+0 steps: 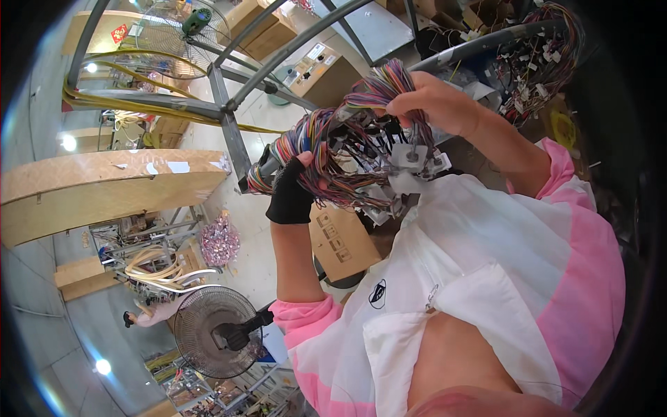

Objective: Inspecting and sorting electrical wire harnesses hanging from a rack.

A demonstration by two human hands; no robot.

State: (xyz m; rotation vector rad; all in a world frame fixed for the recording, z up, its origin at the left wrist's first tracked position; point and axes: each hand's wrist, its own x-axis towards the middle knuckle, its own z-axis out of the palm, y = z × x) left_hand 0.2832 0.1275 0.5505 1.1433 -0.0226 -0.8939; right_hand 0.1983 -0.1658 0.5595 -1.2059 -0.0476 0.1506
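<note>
A thick coiled wire harness (337, 142) of many coloured wires hangs in front of my chest, looped over the end of a grey metal bar. White connectors and clear plastic pieces (408, 163) dangle from its lower right side. My left hand (292, 191), in a black fingerless glove, is closed round the left part of the coil. My right hand (439, 103), bare, grips the upper right part of the bundle, with the thumb across the wires. Some of the fingers on both hands are hidden behind the wires.
A grey metal frame (221, 94) with yellow cables (160, 105) stands at the upper left. Another wire bundle (538, 80) hangs at the upper right. A cardboard box (340, 243) lies below my hands. Left are a curved wooden board (111, 191), a black fan (219, 333) and a distant person (156, 313).
</note>
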